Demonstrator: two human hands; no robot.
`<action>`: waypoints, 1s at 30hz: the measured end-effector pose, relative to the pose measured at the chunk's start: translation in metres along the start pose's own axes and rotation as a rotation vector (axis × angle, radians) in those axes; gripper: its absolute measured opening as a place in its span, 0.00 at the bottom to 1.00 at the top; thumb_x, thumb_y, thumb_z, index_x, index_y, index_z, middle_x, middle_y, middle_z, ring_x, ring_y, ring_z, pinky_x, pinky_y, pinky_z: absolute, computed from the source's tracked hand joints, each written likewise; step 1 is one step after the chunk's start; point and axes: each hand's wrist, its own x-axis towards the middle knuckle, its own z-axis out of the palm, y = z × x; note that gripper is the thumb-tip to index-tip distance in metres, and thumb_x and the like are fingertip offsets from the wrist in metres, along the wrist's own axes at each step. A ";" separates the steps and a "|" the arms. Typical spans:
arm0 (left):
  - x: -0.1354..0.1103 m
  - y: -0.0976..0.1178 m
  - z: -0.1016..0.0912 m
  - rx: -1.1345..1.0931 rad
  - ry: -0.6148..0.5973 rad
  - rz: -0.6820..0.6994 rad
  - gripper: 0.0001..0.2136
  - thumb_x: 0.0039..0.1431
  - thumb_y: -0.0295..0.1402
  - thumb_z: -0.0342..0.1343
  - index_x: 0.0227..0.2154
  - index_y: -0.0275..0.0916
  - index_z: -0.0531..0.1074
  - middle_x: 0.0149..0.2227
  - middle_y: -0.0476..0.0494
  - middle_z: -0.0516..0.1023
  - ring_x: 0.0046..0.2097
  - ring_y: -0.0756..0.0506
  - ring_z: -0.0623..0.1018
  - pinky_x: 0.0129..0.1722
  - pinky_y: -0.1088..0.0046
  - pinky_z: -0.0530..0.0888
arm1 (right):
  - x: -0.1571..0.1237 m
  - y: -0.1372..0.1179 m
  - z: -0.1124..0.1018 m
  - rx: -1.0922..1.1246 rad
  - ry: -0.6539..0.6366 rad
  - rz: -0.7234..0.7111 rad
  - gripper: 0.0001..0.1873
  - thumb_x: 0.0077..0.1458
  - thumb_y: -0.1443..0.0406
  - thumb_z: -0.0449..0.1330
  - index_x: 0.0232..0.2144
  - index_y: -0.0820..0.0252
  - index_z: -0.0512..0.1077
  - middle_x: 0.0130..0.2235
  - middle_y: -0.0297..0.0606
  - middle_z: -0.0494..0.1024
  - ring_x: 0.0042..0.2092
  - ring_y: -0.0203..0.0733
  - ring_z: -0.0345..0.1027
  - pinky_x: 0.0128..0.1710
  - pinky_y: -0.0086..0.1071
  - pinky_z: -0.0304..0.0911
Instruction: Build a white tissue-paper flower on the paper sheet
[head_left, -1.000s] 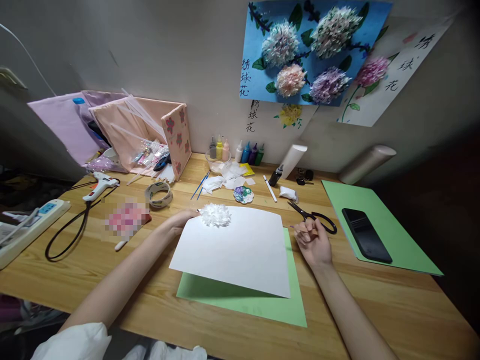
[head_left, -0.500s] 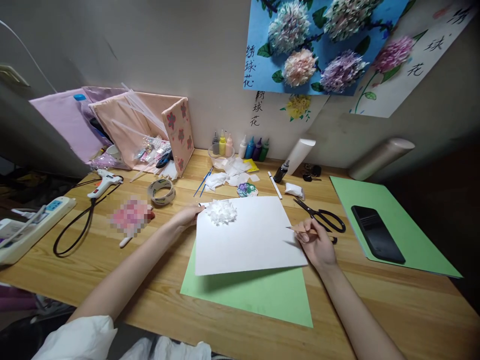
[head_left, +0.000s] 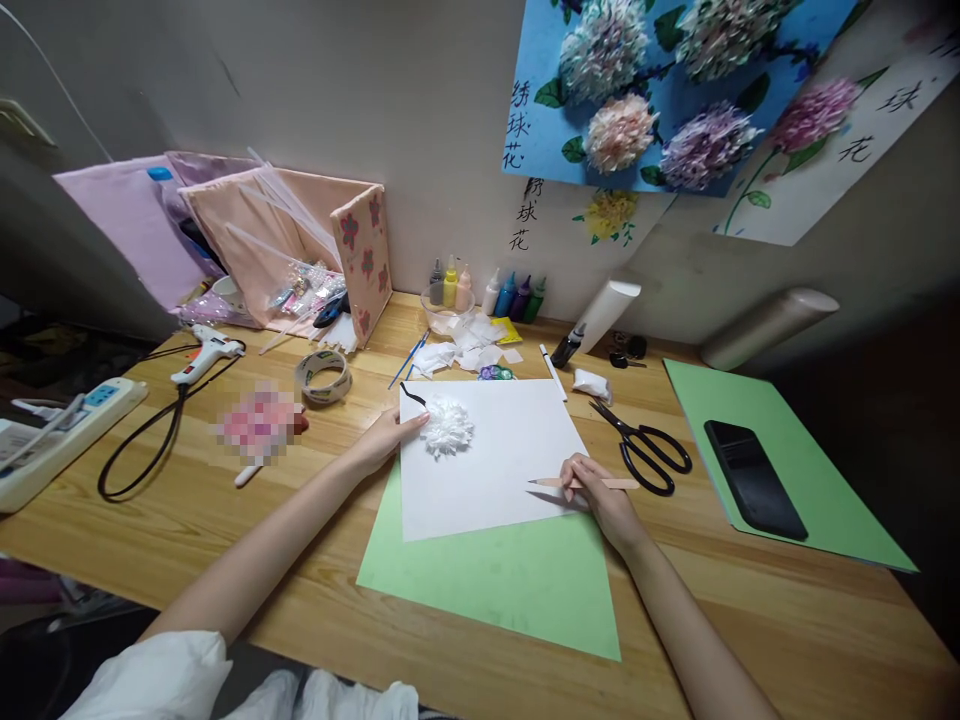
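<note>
My left hand grips the left edge of a white paper sheet, thumb on top and fingers mostly hidden. A white ruffled paper flower sits on the sheet's upper left, right by that thumb. A short black line shows at the sheet's top left corner. Between the fingers of my right hand is a pencil, its tip pointing left above the sheet's right part. Under the white sheet lies a green sheet.
Black scissors lie to the right, near a phone on green paper. Tape, a glue gun and a power strip occupy the left. Paint bottles and paper scraps are at the back.
The white sheet has come down flatter over the green one. My right hand has moved left over the sheet with the pencil. My left thumb now rests on the sheet near the flower.
</note>
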 end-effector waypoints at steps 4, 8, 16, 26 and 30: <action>-0.002 -0.005 -0.003 0.037 0.003 0.055 0.26 0.47 0.48 0.59 0.42 0.32 0.68 0.36 0.40 0.77 0.34 0.46 0.75 0.33 0.72 0.70 | -0.001 -0.003 -0.007 0.108 0.035 -0.046 0.17 0.57 0.54 0.52 0.23 0.58 0.67 0.24 0.32 0.64 0.26 0.34 0.58 0.28 0.29 0.54; -0.005 -0.007 -0.006 0.043 0.011 0.067 0.26 0.50 0.53 0.53 0.42 0.34 0.68 0.35 0.43 0.77 0.33 0.47 0.74 0.32 0.73 0.69 | 0.001 -0.010 -0.020 0.208 0.227 -0.156 0.14 0.57 0.54 0.52 0.25 0.55 0.66 0.26 0.32 0.64 0.27 0.34 0.58 0.28 0.29 0.57; -0.007 -0.001 -0.007 -0.041 -0.066 -0.013 0.24 0.49 0.50 0.56 0.42 0.34 0.70 0.34 0.41 0.78 0.34 0.45 0.76 0.35 0.71 0.70 | 0.000 -0.014 -0.018 0.197 0.240 -0.181 0.08 0.52 0.57 0.58 0.29 0.53 0.69 0.30 0.34 0.67 0.28 0.35 0.60 0.29 0.31 0.60; 0.005 0.003 -0.013 0.255 -0.157 0.003 0.24 0.49 0.49 0.55 0.43 0.36 0.70 0.38 0.42 0.76 0.37 0.44 0.73 0.32 0.74 0.69 | 0.072 -0.032 0.072 -0.011 0.122 -0.155 0.18 0.53 0.50 0.55 0.27 0.57 0.72 0.29 0.36 0.72 0.31 0.37 0.64 0.34 0.31 0.63; 0.007 0.001 -0.014 0.225 -0.177 0.063 0.22 0.52 0.49 0.54 0.43 0.37 0.71 0.40 0.43 0.76 0.38 0.45 0.73 0.34 0.75 0.68 | 0.106 -0.025 0.105 0.100 0.116 -0.136 0.23 0.51 0.45 0.53 0.23 0.58 0.67 0.23 0.33 0.68 0.26 0.35 0.63 0.28 0.29 0.61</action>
